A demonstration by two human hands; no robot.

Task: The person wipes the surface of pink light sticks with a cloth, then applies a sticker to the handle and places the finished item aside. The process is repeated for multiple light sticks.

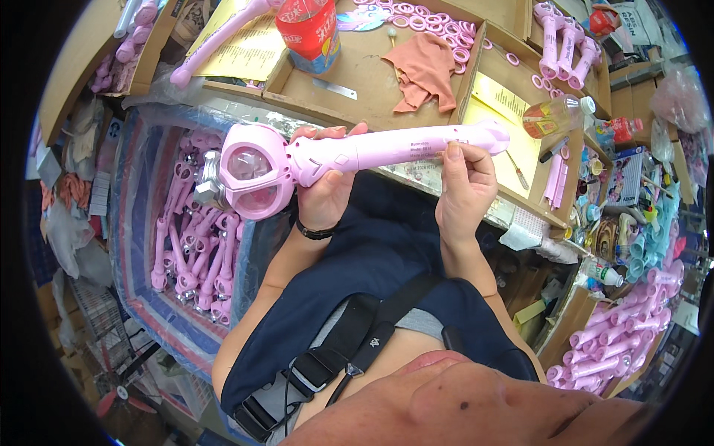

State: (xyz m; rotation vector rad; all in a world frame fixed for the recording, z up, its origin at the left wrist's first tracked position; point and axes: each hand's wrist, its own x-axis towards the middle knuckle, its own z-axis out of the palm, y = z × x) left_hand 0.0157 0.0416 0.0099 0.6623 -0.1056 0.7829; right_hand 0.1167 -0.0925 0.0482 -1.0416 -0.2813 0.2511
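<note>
A pink plastic toy wand (385, 149) lies across both hands above the table's front edge. Its round head, with a clear dome window and a silver end piece, points left. My left hand (326, 189) is closed round the handle just below the head; a dark band is on that wrist. The fingers and thumb of my right hand (466, 178) pinch the handle near its tapered right end, beside printed writing. Behind the wand, a salmon-coloured cloth (424, 69) and a small metal strip (334, 88) lie in a cardboard tray (362, 106).
At left stands a striped woven bag (134, 267) full of pink wands. A red-labelled bottle (309, 36), pink rings (418, 22) and yellow sheets (502, 134) are on the table. A juice bottle (549, 117) and screwdriver (519, 171) lie right; pink tubes (613, 340) fill a lower-right box.
</note>
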